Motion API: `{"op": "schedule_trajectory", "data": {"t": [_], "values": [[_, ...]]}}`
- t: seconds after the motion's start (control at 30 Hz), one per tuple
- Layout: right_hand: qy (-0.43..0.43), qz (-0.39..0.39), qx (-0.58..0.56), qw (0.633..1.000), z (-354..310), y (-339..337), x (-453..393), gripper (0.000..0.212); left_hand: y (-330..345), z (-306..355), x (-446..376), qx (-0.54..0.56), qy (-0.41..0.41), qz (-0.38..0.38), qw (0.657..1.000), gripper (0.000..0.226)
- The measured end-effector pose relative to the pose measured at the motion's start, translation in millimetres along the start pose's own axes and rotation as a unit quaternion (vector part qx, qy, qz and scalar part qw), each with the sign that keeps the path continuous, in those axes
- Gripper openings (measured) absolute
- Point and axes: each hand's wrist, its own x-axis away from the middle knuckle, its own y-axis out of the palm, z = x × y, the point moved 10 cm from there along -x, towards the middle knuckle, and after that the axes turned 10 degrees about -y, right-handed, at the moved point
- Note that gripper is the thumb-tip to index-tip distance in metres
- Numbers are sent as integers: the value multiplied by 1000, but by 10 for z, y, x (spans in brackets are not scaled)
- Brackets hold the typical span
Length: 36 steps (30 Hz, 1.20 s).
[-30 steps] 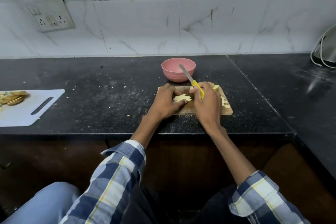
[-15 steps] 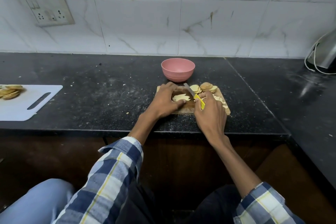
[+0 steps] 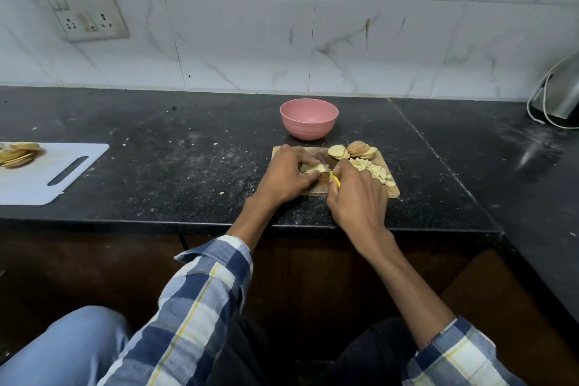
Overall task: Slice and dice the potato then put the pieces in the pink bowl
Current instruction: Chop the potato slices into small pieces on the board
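Compared with a second ago the knife (image 3: 334, 179) is down from pointing at the pink bowl (image 3: 309, 118) and its blade is in the potato slices (image 3: 313, 168). The right hand (image 3: 357, 194) is wrapped round the yellow handle, and the left hand (image 3: 289, 174) pinches the slices just left of the blade on the wooden board (image 3: 394, 193). Those fingertips are right beside the edge, so one slip could nick them or scatter dice off the board, and the bowl at the far side looks empty.
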Motion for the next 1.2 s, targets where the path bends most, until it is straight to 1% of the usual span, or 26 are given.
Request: {"op": "schedule_trajectory", "data": {"t": [0.1, 0.2, 0.33, 0.5, 0.63, 0.83, 1.0, 1.2], "values": [[14, -29, 5, 999, -64, 4, -38, 28, -38, 73, 29, 14, 9, 13, 1000, 19], [8, -45, 17, 999, -164, -9, -2, 35, -40, 33, 19, 24, -5, 15, 1000, 18], [7, -61, 29, 998, -192, -185, 178, 29, -7, -8, 7, 13, -22, 6, 1000, 22], [35, -88, 14, 995, -93, -515, 252, 22, -15, -67, 15, 24, -47, -2, 999, 22], [34, -64, 11, 997, -74, -668, 182, 22, -39, -104, 38, 29, -62, -8, 998, 26], [2, -28, -1, 1000, -168, -456, -4, 25, -31, -114, 47, 30, -69, -12, 997, 29], [5, -30, -1, 1000, -174, -288, -96, 26, -40, -105, 58, 49, -67, -11, 996, 24], [8, -44, 9, 999, -210, -192, -160, 25, -45, -89, 56, 53, -62, -8, 997, 25]]}}
